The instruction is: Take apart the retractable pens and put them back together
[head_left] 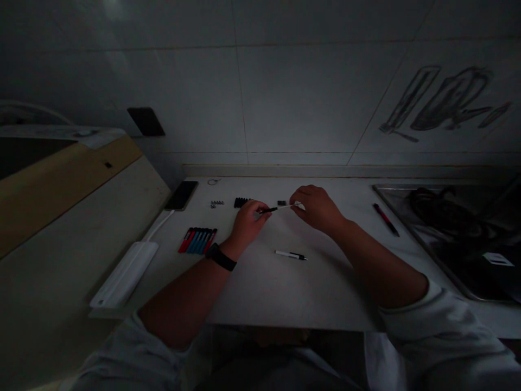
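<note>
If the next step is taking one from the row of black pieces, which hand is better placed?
Probably the left hand; it sits beside the row of black pieces, while the right hand is farther away. Both seem occupied with a slim item.

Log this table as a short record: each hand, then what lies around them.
Left hand: pinching a black piece
Right hand: pinching a thin pale rod that meets the piece
Nearer the person: white-and-black pen
Left side: row of red and blue parts
Right side: red-and-black pen beside a metal tray
Lighting: dim
</note>
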Action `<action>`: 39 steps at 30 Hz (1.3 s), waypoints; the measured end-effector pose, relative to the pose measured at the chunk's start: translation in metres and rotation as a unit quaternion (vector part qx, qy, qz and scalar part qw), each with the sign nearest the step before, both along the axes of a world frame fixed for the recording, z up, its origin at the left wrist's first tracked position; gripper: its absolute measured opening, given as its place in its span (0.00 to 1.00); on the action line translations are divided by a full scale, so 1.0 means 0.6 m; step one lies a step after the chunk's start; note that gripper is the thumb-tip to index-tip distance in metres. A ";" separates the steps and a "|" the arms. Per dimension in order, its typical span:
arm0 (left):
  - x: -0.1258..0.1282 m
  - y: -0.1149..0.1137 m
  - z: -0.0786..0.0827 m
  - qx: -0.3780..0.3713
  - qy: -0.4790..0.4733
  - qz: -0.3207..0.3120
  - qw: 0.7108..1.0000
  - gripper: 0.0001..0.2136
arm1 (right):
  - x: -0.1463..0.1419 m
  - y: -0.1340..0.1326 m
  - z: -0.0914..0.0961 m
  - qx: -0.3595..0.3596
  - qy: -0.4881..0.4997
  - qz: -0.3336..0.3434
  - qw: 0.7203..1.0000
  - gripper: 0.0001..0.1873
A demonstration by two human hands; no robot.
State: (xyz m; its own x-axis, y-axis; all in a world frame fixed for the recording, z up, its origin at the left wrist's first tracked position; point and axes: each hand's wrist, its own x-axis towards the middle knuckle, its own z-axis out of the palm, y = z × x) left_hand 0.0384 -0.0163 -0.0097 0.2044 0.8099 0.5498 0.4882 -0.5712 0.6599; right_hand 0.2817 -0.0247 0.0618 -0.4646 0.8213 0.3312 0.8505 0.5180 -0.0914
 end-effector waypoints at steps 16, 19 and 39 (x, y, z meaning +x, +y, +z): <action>0.003 -0.003 0.000 0.031 0.026 -0.030 0.999 0.06 | -0.011 -0.007 -0.002 -0.005 -0.043 0.027 0.999 0.10; 0.004 -0.006 0.003 0.028 0.026 -0.045 0.998 0.05 | -0.015 -0.008 -0.011 -0.012 -0.039 0.051 0.998 0.12; -0.003 0.012 -0.016 -0.010 -0.068 0.025 0.997 0.03 | -0.052 -0.071 0.018 -0.244 -0.089 0.086 0.962 0.11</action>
